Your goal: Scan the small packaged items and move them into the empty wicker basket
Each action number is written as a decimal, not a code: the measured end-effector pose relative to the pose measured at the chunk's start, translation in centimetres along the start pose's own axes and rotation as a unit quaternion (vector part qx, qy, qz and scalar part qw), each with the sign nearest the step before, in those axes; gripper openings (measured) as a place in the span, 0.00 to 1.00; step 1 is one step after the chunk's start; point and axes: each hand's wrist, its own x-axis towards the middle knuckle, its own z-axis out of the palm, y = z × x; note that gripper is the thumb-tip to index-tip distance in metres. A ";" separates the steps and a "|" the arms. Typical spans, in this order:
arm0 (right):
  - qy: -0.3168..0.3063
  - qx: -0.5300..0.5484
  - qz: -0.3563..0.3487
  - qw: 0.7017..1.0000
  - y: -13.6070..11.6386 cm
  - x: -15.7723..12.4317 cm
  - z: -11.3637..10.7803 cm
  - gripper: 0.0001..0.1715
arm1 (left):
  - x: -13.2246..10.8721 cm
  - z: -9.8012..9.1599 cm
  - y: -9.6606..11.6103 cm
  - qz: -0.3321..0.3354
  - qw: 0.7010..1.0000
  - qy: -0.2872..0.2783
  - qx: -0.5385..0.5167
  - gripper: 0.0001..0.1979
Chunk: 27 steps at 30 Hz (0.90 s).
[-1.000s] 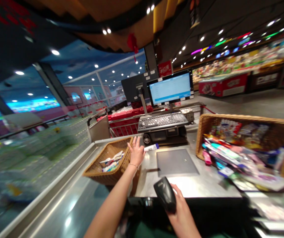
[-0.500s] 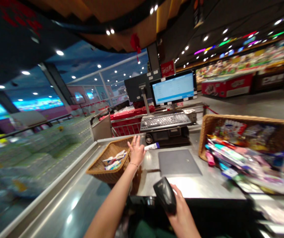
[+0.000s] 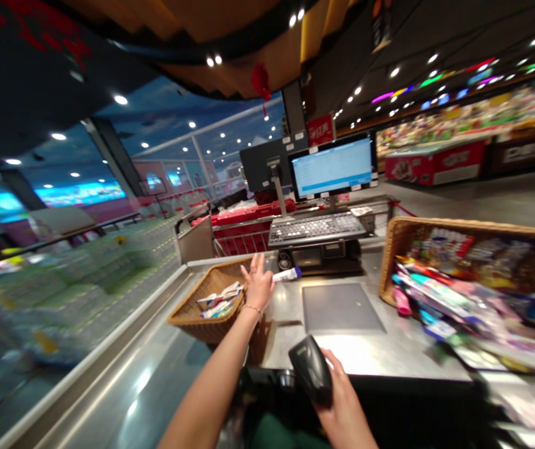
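Left hand (image 3: 258,285): fingers (image 3: 260,263) spread open, holding nothing. The palm is over the right rim of the small wicker basket (image 3: 199,329); can't tell if it touches the rim. The basket sits at the desk's left end with a few flat packets (image 3: 218,302) inside.

White tube (image 3: 287,274) lies on the desk (image 3: 389,355) just beside the left hand, at its 2 o'clock.

Right hand (image 3: 345,405): fingers closed around the black handheld scanner (image 3: 312,369), held at the desk's near edge, 6 o'clock from the grey scan plate (image 3: 342,307).

Large wicker basket (image 3: 436,223) is at 3 o'clock from the plate, full of mixed packets; blurred, labels unreadable.

Keyboard (image 3: 317,229) is at 12 o'clock from the plate, with the lit monitor (image 3: 332,167) behind it.
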 end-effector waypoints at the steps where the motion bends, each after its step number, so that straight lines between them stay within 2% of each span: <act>1: 0.001 -0.001 -0.001 1.000 -0.1 0.0 0.0 0.25 | 0.0 0.0 -0.1 0.000 1.000 0.001 0.002 0.03; 11: 0.033 0.017 0.001 0.999 -0.7 0.0 0.3 0.24 | 0.2 -0.2 -0.5 -0.008 1.000 0.001 0.004 0.03; 27: 0.017 0.015 0.007 1.000 -1.2 -0.1 0.6 0.24 | 0.1 -0.8 -1.8 -0.031 0.999 0.009 0.017 0.03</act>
